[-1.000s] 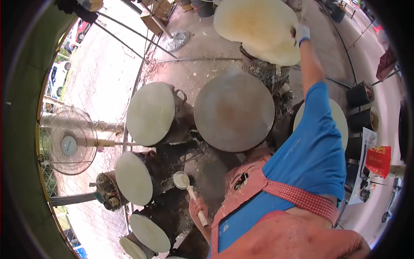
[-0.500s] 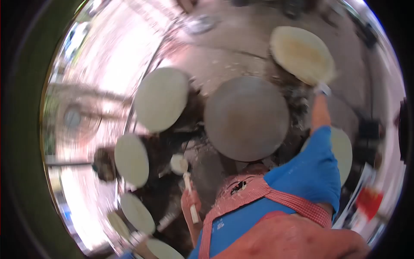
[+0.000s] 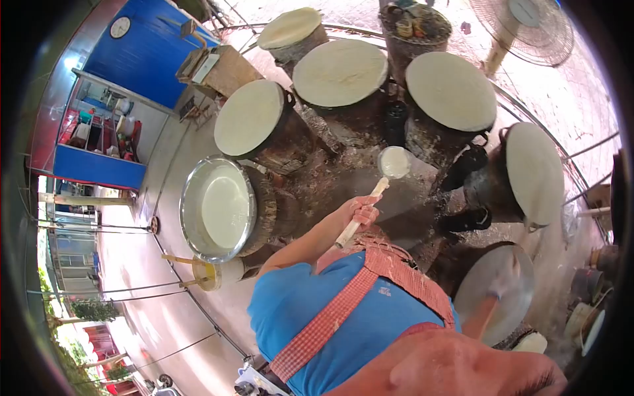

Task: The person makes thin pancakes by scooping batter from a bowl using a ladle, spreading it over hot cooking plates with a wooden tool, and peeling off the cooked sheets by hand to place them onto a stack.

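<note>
My left hand [image 3: 362, 212] is wrapped around the wooden handle of a ladle [image 3: 395, 162], in front of my chest. Pale batter shows in the ladle's bowl, which hangs over the floor between several stoves. At the lower right, my right hand [image 3: 505, 282] is a blur over a bare round griddle [image 3: 467, 300]. Its fingers are smeared, so whether they hold anything is unclear. A wide metal basin [image 3: 251, 228] of white batter [image 3: 221, 204] stands to the left of my left forearm.
Around me, several drum stoves carry round pans covered in pale batter or flatbread, such as one pan [image 3: 451, 92] ahead and another [image 3: 535, 173] at right. A yellowish bucket [image 3: 207, 274] stands below the basin. A fan [image 3: 525, 26] is at the upper right.
My view has swung leftward, bringing the batter basin into sight. My right hand has left the large flatbread's edge and is over the bare griddle. The ladle stays in my left hand.
</note>
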Motion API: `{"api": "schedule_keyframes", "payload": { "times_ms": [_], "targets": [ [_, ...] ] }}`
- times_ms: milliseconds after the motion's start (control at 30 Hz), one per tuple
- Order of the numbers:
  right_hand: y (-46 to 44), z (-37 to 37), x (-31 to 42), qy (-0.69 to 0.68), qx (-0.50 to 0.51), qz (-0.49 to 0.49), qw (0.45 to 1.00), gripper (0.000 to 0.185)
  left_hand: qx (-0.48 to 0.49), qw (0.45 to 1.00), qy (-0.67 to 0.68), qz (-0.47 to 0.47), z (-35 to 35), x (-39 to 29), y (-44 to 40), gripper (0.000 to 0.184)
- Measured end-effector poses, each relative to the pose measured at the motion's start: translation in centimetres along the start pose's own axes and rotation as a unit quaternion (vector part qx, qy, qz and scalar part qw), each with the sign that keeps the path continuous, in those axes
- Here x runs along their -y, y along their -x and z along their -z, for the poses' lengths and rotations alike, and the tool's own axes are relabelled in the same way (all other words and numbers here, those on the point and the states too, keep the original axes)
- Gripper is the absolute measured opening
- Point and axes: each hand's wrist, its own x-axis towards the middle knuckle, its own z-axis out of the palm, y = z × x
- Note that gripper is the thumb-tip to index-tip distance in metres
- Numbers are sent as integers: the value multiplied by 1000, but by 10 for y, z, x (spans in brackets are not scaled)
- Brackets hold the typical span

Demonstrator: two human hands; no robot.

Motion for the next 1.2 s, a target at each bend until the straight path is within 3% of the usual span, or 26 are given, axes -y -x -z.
{"api": "schedule_keyframes", "payload": {
  "times_ms": [33,67,100,133,167,267,300,367,500,700,833,967,1133,1200],
  "targets": [
    [7,-47,39,15,62,12,998,41,-9,999,-3,-31,11,-11,18,11],
    [14,-95,79,28,123,25,992,41,-106,971,-169,-129,15,-17,38,13],
    [31,-134,113,41,143,128,981,35,-92,985,-93,-113,34,-32,56,14],
    [30,-176,121,24,228,143,963,40,-75,993,-13,-90,55,-48,71,16],
    [47,-205,153,62,236,148,958,40,-81,992,16,-100,51,-51,91,37],
    [67,-275,176,140,227,188,945,40,-159,966,4,-204,69,-60,138,38],
    [74,-284,180,168,228,191,940,40,-160,967,5,-196,84,-61,151,38],
    [90,-287,189,214,215,207,930,39,21,969,158,-190,109,-62,172,5],
    [103,-270,194,271,182,272,905,35,-8,952,191,-240,122,-58,189,15],
    [101,-273,213,216,255,429,839,32,78,925,262,-264,121,-55,174,24],
    [88,-302,226,268,298,441,803,33,124,920,257,-268,100,-62,153,27],
    [80,-344,240,232,307,471,794,35,123,913,262,-287,84,-67,139,27],
    [98,-415,307,270,369,504,733,55,134,915,261,-275,81,-66,137,26],
    [104,-462,320,260,346,602,671,67,132,920,248,-275,88,-65,139,26]
  ]
}}
